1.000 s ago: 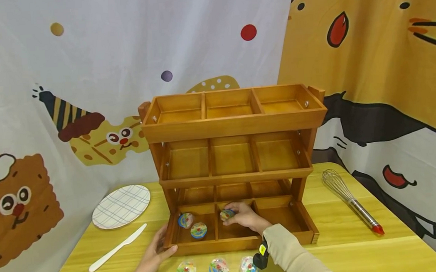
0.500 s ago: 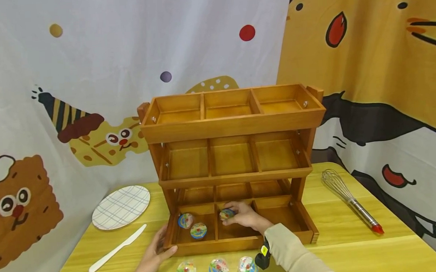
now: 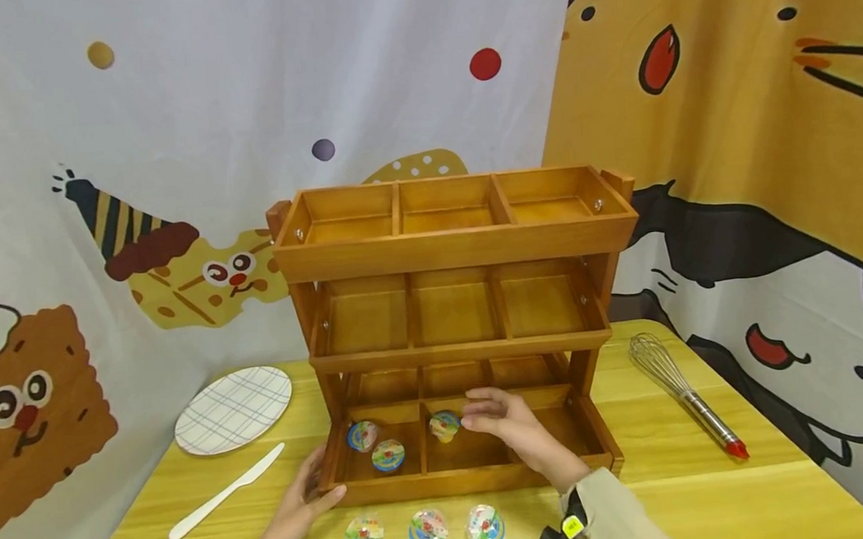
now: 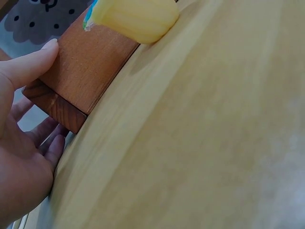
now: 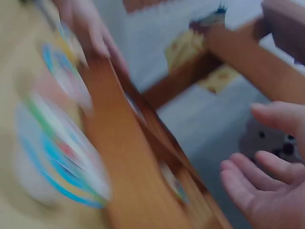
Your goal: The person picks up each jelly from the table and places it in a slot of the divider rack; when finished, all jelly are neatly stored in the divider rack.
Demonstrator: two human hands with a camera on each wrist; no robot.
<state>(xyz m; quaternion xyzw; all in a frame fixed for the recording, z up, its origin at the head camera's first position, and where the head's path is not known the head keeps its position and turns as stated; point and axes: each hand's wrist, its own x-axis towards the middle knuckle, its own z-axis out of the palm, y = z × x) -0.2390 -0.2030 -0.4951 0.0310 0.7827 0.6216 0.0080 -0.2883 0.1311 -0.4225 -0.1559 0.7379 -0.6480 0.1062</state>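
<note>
A three-tier wooden shelf (image 3: 456, 251) with divided trays stands on the table. My left hand (image 3: 297, 496) holds its bottom tray at the front left corner, thumb on the front face and fingers round the side. Fingers spread and holding nothing, my right hand (image 3: 519, 433) hovers over the bottom tray, just right of a jelly cup (image 3: 444, 425) in the middle compartment. In the left compartment sit two more jelly cups, one behind (image 3: 362, 435) and one in front (image 3: 388, 455). Three jelly cups (image 3: 428, 531) stand in a row before the shelf.
On the left lie an oval checked plate (image 3: 234, 410) and a white plastic knife (image 3: 226, 492). A whisk (image 3: 687, 398) with a red-tipped handle lies to the right. A printed curtain (image 3: 405, 73) hangs behind the table (image 3: 698, 500).
My right hand has let go of the jelly cup in the middle compartment and moved off to the right, fingers opening. My left hand keeps its place on the tray corner.
</note>
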